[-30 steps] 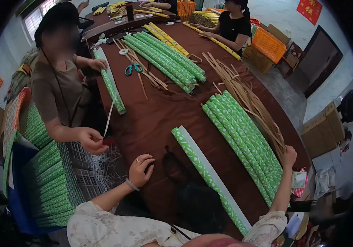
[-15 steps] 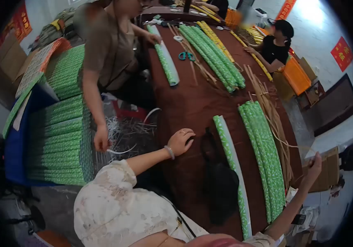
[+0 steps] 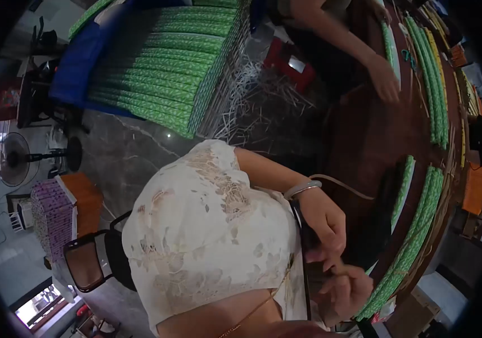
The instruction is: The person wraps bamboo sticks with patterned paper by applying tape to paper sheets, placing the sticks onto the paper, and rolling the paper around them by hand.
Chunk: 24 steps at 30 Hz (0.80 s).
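Note:
My left hand (image 3: 324, 219), with a bracelet at the wrist, is closed with its fingers curled downward in front of my body. Close below it is my right hand (image 3: 346, 290), fingers bent and pinched near the left fingertips. What they hold, if anything, is hidden. A thin tan strip (image 3: 345, 187) curves out past my left wrist over the table edge; its other end is out of sight. To the right of my hands lie several long green patterned rolls (image 3: 409, 248) and one green and white roll (image 3: 403, 194).
A co-worker's hand (image 3: 384, 79) reaches over the brown-covered table (image 3: 359, 132). A large stack of green patterned pieces (image 3: 162, 73) stands at the upper left. White paper shreds (image 3: 246, 90) litter the floor. A chair (image 3: 89, 262) and a fan (image 3: 18, 158) are at left.
My view has swung left and down. My right hand, which held out a thin strip at the far right, has come in beside my left hand. The left hand has gone from spread to curled.

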Motion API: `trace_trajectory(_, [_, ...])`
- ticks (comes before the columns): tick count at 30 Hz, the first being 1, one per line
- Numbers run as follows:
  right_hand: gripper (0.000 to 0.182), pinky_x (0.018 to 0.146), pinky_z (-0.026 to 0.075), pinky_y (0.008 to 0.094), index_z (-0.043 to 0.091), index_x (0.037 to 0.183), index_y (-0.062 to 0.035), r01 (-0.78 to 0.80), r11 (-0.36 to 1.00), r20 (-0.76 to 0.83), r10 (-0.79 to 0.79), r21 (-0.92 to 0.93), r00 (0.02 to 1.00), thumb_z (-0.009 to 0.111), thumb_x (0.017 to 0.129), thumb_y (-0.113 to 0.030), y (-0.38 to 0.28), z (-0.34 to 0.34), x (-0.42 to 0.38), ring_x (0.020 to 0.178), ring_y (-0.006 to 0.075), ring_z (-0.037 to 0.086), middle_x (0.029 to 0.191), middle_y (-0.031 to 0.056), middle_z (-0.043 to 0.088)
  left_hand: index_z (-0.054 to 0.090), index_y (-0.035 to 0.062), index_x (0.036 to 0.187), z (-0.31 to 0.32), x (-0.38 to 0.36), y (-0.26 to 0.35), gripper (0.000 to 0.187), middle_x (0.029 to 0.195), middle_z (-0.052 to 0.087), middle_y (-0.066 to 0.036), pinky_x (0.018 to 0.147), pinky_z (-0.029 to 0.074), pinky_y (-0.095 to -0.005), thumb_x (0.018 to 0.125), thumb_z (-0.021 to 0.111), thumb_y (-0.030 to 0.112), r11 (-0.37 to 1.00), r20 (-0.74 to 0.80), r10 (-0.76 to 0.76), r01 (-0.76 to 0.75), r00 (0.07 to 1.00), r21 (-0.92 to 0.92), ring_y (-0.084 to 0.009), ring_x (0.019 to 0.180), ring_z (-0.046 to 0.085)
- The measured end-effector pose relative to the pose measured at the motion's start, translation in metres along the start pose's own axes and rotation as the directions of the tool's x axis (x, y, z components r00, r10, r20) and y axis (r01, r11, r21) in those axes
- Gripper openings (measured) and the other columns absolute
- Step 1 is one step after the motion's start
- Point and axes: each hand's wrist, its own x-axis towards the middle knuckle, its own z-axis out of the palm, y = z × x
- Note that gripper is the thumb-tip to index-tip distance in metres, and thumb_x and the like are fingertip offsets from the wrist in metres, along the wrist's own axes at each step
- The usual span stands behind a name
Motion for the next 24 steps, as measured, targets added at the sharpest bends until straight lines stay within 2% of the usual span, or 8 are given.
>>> trace_trajectory(4, [0.027,0.03,0.031,0.0215,0.046,0.083,0.0033,0.212,0.889,-0.237,-0.122,0.407,0.964,0.047,0.09,-0.023,0.052,-0.042,-0.033,0.03,0.0104,0.04,0.043,0.0072,0.045,0.06,0.0006,0.094,0.009,-0.021,-0.002,0.031,0.061,0.053,-0.001,0.055,0.041,-0.0223,0.094,0.042,0.025,0.994,-0.066,-0.104,0.101,0.992,-0.043,-0.0065,0.057,0.049])
trace_trajectory(6, [0.028,0.028,0.034,0.0237,0.047,0.086,0.0025,0.428,0.625,-0.394,-0.202,0.653,0.897,0.041,0.093,-0.024,0.085,-0.065,-0.054,0.028,0.0113,0.037,0.041,0.0058,0.045,0.061,0.0031,0.092,0.001,-0.034,0.001,0.025,0.059,0.051,0.001,0.052,0.039,-0.0221,0.091,0.047,0.023,0.969,-0.196,-0.21,0.23,0.958,0.088,-0.0058,0.055,0.047])
trace_trajectory(13, [0.034,0.027,0.029,0.0198,0.051,0.095,-0.001,0.685,0.341,-0.738,0.039,0.643,0.674,0.034,0.095,-0.03,0.133,-0.089,-0.109,0.024,0.0087,0.027,0.04,-0.0001,0.04,0.063,0.0042,0.089,-0.037,-0.095,-0.013,0.024,0.062,0.054,0.001,0.052,0.039,-0.0213,0.088,0.053,0.027,0.848,-0.427,-0.44,0.522,0.79,0.092,-0.0052,0.056,0.048])
trace_trajectory(16, [0.033,0.027,0.027,0.0205,0.051,0.095,-0.0025,0.695,0.297,-0.716,-0.052,0.655,0.696,0.033,0.095,-0.03,0.154,-0.088,-0.12,0.024,0.0086,0.023,0.042,-0.0009,0.038,0.063,0.0042,0.088,-0.054,-0.122,-0.013,0.026,0.063,0.055,0.001,0.052,0.04,-0.0217,0.086,0.056,0.029,0.793,-0.477,-0.489,0.6,0.73,0.105,-0.0054,0.057,0.049])
trace_trajectory(17, [0.033,0.027,0.027,0.0205,0.051,0.095,-0.0025,0.703,0.295,-0.724,-0.051,0.647,0.688,0.033,0.095,-0.03,0.165,-0.091,-0.128,0.024,0.0086,0.023,0.042,-0.0009,0.038,0.064,0.0043,0.088,-0.06,-0.13,-0.011,0.027,0.064,0.055,0.0,0.053,0.04,-0.0222,0.085,0.057,0.03,0.774,-0.482,-0.516,0.626,0.708,0.091,-0.0058,0.058,0.05])
trace_trajectory(20, [0.035,0.027,0.028,0.0199,0.05,0.097,-0.0018,0.43,0.894,-0.729,-0.209,0.128,0.652,0.028,0.096,-0.03,0.202,-0.1,-0.164,0.026,0.0075,0.02,0.045,0.0005,0.037,0.064,0.0039,0.085,-0.079,-0.145,0.001,0.027,0.064,0.056,0.0,0.054,0.041,-0.0229,0.084,0.059,0.03,0.712,-0.602,-0.513,0.695,0.612,0.1,-0.0071,0.059,0.05])
trace_trajectory(21, [0.039,0.027,0.028,0.0205,0.05,0.097,-0.0004,0.704,0.569,-0.869,0.042,0.426,0.492,0.027,0.096,-0.031,0.193,-0.086,-0.158,0.026,0.0079,0.02,0.045,0.0019,0.036,0.064,0.0039,0.085,-0.087,-0.151,0.006,0.027,0.064,0.056,0.0,0.054,0.041,-0.0229,0.084,0.059,0.03,0.707,-0.582,-0.524,0.698,0.622,0.11,-0.0071,0.059,0.05])
trace_trajectory(24, [0.039,0.027,0.027,0.0216,0.049,0.096,-0.0002,0.746,0.402,-0.839,0.121,0.53,0.531,0.026,0.096,-0.032,0.185,-0.072,-0.169,0.028,0.0081,0.021,0.047,0.0026,0.037,0.065,0.0034,0.083,-0.112,-0.154,0.023,0.028,0.067,0.058,-0.001,0.056,0.041,-0.0228,0.082,0.061,0.031,0.57,-0.686,-0.466,0.783,0.558,0.249,-0.0069,0.062,0.052])
